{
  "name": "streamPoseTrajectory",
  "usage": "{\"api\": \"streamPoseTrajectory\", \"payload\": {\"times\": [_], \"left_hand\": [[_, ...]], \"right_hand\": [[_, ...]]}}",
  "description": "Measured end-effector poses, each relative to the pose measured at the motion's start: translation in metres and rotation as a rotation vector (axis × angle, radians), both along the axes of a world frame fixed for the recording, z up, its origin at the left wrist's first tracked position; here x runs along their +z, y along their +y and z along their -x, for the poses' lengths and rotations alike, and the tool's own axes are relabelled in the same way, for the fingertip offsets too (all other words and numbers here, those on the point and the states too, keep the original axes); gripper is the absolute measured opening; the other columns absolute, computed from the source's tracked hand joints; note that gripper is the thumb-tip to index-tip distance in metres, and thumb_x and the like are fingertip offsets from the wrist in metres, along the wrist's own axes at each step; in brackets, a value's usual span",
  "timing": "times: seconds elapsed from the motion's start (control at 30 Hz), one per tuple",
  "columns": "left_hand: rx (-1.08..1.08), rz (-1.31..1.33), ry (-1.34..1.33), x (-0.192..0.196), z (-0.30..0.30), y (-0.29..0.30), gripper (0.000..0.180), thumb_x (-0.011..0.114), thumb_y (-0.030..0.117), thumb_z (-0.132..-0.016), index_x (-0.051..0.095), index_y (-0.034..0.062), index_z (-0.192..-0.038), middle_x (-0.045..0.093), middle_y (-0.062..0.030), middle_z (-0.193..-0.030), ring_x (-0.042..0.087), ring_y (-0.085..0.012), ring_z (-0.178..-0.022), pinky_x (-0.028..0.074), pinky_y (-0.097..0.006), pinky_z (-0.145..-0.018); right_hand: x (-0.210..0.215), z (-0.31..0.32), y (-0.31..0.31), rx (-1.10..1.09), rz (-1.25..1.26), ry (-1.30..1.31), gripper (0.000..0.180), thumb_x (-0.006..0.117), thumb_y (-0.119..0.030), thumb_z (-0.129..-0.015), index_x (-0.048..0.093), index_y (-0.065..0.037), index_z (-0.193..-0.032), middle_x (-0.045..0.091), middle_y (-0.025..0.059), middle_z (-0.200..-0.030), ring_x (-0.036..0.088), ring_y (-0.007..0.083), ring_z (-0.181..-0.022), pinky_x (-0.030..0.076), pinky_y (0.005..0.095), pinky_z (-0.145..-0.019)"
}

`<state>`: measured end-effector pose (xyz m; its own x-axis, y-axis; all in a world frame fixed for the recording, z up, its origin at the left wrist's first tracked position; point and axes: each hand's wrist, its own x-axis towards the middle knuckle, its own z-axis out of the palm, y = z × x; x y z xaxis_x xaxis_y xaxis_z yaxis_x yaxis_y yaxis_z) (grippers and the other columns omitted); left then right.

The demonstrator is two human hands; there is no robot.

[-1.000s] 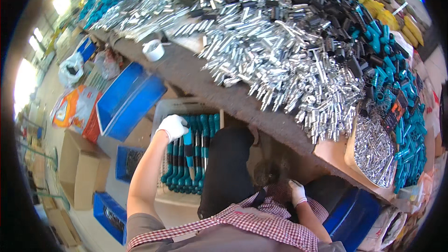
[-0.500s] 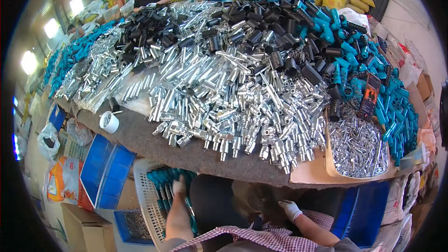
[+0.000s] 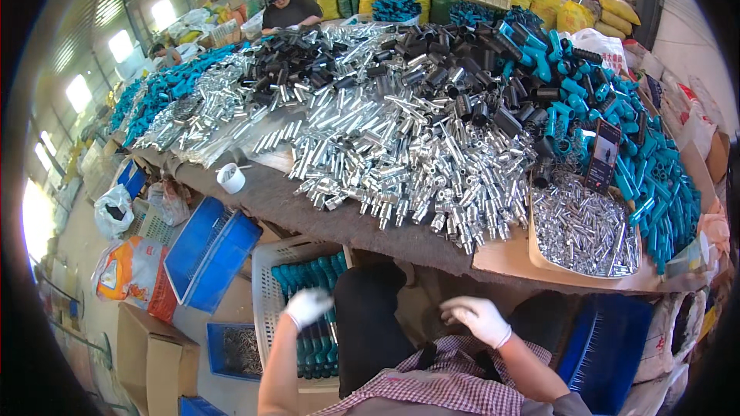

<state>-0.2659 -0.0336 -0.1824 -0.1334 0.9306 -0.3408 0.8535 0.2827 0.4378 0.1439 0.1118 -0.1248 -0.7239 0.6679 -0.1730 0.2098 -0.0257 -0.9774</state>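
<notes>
My left hand (image 3: 308, 308), in a white glove, hovers over a white basket (image 3: 263, 300), its fingers extended and nothing seen in them. Inside the basket lie rows of teal-handled tools (image 3: 314, 347) with metal shafts, side by side. Above my lap is my right hand (image 3: 475, 319), also gloved, with fingers apart and no object in it. Beyond it, the table's near edge carries a heap of shiny metal fittings (image 3: 432, 177). A tray of small metal pins (image 3: 586, 231) stands at the right, with a phone (image 3: 603, 156) propped behind it.
Black sleeves (image 3: 462, 69) and teal pistol-shaped housings (image 3: 655, 169) cover the table's back and right. A white cup (image 3: 230, 178) sits near the left edge. Blue bins (image 3: 212, 250) and a cardboard box (image 3: 156, 350) stand at left. Another person (image 3: 291, 8) is at the far side.
My left hand has lifted from the tools in the basket and come nearer me. My right hand has risen slightly, its fingers more spread. The whole view has shifted.
</notes>
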Motion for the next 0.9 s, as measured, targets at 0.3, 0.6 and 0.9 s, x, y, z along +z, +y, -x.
{"api": "streamPoseTrajectory", "payload": {"times": [0.3,0.6,0.9], "left_hand": [[0.114,-0.684,0.284,0.211,0.025,0.197,0.039,0.064,0.032,-0.088,0.069,0.0053,-0.115,0.069,-0.0171,-0.115,0.064,-0.0337,-0.110,0.049,-0.041,-0.098],[0.063,-0.037,0.788,0.183,0.076,0.304,0.044,0.061,0.021,-0.085,0.066,0.0055,-0.126,0.061,-0.0210,-0.134,0.059,-0.0316,-0.126,0.049,-0.042,-0.103],[-0.038,-0.289,0.788,0.167,0.088,0.287,0.029,0.047,0.014,-0.093,0.066,0.0030,-0.111,0.063,-0.0242,-0.120,0.064,-0.0399,-0.111,0.052,-0.047,-0.094]], "right_hand": [[0.073,0.026,0.066,-0.332,-0.768,0.005,0.017,0.069,-0.013,-0.089,0.073,-0.008,-0.105,0.072,0.0141,-0.083,0.071,0.0295,-0.075,0.056,0.0341,-0.069],[0.071,0.031,0.070,-0.336,-0.818,-0.012,0.015,0.068,-0.017,-0.090,0.072,-0.009,-0.103,0.072,0.0125,-0.086,0.071,0.0288,-0.075,0.056,0.0348,-0.068],[0.063,0.033,0.075,-0.388,-0.939,0.091,0.015,0.069,-0.017,-0.090,0.071,-0.009,-0.102,0.072,0.0125,-0.083,0.071,0.0292,-0.072,0.056,0.0360,-0.066]]}}
